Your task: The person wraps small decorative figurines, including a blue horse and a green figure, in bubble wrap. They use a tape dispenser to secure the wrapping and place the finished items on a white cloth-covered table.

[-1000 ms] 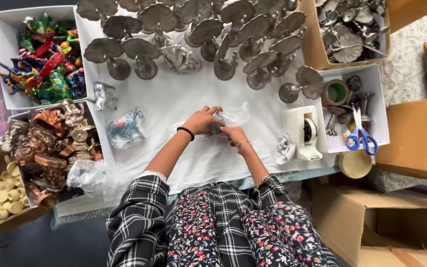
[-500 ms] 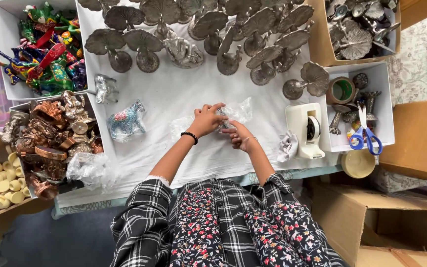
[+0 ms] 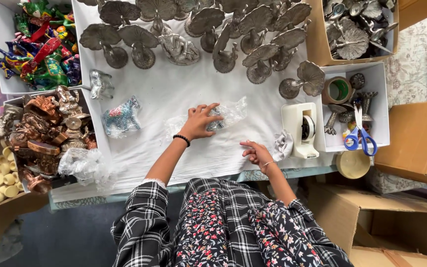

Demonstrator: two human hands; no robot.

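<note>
My left hand (image 3: 201, 121) presses down on a clear plastic bag (image 3: 231, 114) with a small silver object inside, lying on the white cloth-covered table (image 3: 174, 89). A black band circles that wrist. My right hand (image 3: 257, 152) rests on the cloth near the front edge, fingers loosely spread and holding nothing. It lies just left of a crumpled white paper (image 3: 282, 144) and the white tape dispenser (image 3: 301, 129). A blue patterned animal figurine in plastic wrap (image 3: 120, 116) stands to the left of my left hand.
Several silver peacock figures (image 3: 253, 39) line the table's back. A box of colourful figurines (image 3: 40, 47) and one of copper idols (image 3: 45, 128) sit left. Blue-handled scissors (image 3: 362, 138) and a tape roll (image 3: 339, 90) lie in a white box right. Cardboard boxes (image 3: 416, 143) stand right.
My right hand has let go of the plastic bag and drawn back toward the front edge near the tape dispenser. My left hand stays on the bag.
</note>
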